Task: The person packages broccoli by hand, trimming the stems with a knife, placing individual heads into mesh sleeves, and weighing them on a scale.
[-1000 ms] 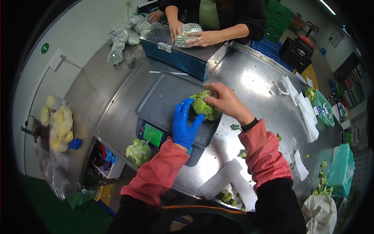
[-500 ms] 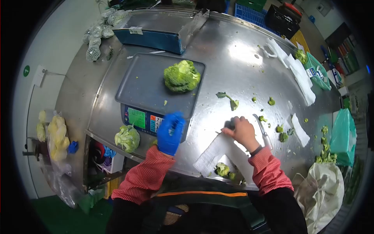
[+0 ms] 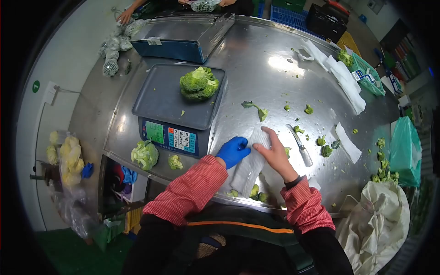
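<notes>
A flattened white foam net [image 3: 250, 167] lies slantwise on the steel table in front of me. My left hand [image 3: 233, 151], in a blue glove, has its fingers curled against the net's left edge. Bare, my right hand [image 3: 277, 153] has thumb and forefinger spread; the thumb touches the net near its top end, and the other fingers are partly hidden. Broccoli pieces [image 3: 259, 193] lie by the net's lower end. A broccoli head [image 3: 198, 84] rests on the grey tray of the scale [image 3: 168, 136]. Right of my right hand lies a knife [image 3: 300, 145].
A trimmed broccoli head [image 3: 145, 155] and a small floret [image 3: 174, 162] sit before the scale. Scraps and a white strip [image 3: 348, 143] lie to the right. A sack [image 3: 373, 224] hangs at the near right corner. Another person's hand [image 3: 126, 16] is near net-wrapped produce.
My left hand has moved right from the scale's front to the net. The net is now one narrow strip between my hands. Another person's hands have appeared at the far side.
</notes>
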A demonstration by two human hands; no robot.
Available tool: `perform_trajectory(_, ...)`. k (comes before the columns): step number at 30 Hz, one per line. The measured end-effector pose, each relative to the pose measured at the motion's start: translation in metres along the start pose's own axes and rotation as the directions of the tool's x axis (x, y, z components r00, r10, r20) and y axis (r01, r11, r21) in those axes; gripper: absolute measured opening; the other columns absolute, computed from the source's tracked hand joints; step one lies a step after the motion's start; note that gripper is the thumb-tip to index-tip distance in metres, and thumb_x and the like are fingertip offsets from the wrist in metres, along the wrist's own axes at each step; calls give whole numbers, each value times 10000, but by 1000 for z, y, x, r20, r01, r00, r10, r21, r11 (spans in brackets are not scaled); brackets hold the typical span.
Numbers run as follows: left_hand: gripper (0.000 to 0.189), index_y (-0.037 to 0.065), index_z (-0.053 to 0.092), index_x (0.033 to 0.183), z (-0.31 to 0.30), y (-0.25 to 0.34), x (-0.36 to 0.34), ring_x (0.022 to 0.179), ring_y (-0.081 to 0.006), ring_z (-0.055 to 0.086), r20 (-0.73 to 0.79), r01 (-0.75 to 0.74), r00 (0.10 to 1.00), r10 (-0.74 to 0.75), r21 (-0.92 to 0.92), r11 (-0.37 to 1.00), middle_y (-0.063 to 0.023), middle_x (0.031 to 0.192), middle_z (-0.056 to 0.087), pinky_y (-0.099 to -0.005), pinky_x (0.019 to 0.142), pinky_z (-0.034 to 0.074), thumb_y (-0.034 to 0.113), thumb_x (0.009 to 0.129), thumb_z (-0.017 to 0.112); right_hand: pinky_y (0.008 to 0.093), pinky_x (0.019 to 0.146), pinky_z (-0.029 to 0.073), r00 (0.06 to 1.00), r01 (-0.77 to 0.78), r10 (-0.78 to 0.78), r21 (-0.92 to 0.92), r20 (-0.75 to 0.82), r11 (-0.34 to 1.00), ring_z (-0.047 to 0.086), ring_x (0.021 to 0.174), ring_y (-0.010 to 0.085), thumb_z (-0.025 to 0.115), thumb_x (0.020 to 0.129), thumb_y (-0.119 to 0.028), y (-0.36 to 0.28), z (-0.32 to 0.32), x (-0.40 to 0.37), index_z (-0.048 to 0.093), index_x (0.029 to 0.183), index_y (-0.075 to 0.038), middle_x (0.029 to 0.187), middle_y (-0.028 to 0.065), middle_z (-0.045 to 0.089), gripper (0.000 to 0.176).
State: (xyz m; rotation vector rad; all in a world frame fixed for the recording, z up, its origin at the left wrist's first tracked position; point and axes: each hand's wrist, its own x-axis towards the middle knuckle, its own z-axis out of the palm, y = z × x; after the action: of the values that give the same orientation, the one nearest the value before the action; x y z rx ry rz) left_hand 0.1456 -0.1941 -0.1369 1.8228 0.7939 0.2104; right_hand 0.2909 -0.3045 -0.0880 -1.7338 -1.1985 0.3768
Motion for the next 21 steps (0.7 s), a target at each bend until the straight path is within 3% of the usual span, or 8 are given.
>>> perform_trajectory(3, 218, 61, 591, 998, -27, 39, -3, 749, -144, 592, 298, 259, 948, -112, -515, 817, -42, 870, 602, -283, 665, 484, 174, 813, 621, 300, 621, 464, 972, -236, 229, 197, 55, 952, 601, 670, 205, 643, 831, -267, -19, -17, 13, 551, 1057, -31, 817, 130, 633, 339)
perform_trajectory(7, 217, 101, 601, 1010, -37, 99, -24, 658, -86, 557, 421, 466, 880, -222, -855, 226, 0, 821, 602, -202, 502, 418, 271, 894, 535, 337, 523, 444, 984, -163, 170, -117, 55, 980, 585, 568, 257, 611, 849, -286, -66, -24, 25, 574, 965, -56, 669, 116, 608, 261)
perform_trajectory(8, 363, 51, 574, 1137, -35, 65, -19, 907, -203, 636, 453, 463, 886, -95, -864, 199, -104, 1051, 643, -313, 818, 505, 325, 906, 518, 365, 502, 428, 998, -59, 64, -151, 27, 987, 579, 576, 292, 590, 853, -251, -66, -16, 25, 583, 881, -75, 660, 106, 577, 179)
perform_trajectory(10, 349, 54, 586, 1122, -33, 48, -22, 895, -188, 638, 442, 457, 887, -136, -882, 113, -92, 1005, 656, -308, 818, 506, 317, 902, 518, 385, 499, 425, 991, 132, -130, -290, 28, 948, 575, 583, 305, 600, 832, -219, -63, -5, 28, 584, 815, -79, 663, 98, 564, 142)
perform_trajectory(14, 220, 146, 592, 846, -45, 35, -37, 450, -64, 475, 485, 486, 874, 39, -870, -83, 18, 696, 606, -162, 410, 372, 333, 891, 487, 364, 514, 420, 864, 434, -504, -504, -2, 747, 515, 546, 277, 614, 787, -130, -74, 0, 45, 570, 713, -65, 640, 91, 504, 108)
perform_trajectory(17, 289, 89, 619, 948, -50, 65, -46, 669, -149, 617, 339, 370, 861, -379, -929, 10, -52, 826, 652, -258, 621, 507, 316, 883, 451, 328, 525, 406, 802, 513, -594, -435, -66, 740, 512, 562, 226, 598, 820, -122, -86, 5, 54, 554, 723, -45, 658, 71, 510, 131)
perform_trajectory(18, 376, 28, 610, 1042, -53, 50, -44, 901, -239, 631, 353, 351, 905, -238, -935, -54, -120, 974, 654, -356, 836, 491, 316, 880, 431, 317, 529, 402, 799, 524, -595, -379, -92, 763, 520, 576, 205, 591, 836, -122, -92, 8, 56, 549, 732, -39, 668, 59, 516, 139)
perform_trajectory(21, 407, 1, 597, 1058, -70, 57, -41, 913, -271, 623, 310, 292, 946, -92, -942, -165, -145, 1016, 643, -372, 855, 484, 327, 880, 429, 281, 565, 419, 954, -209, 93, 408, 285, 889, 509, 595, 133, 552, 884, -167, -120, 10, 50, 546, 757, -39, 634, 39, 477, 180)
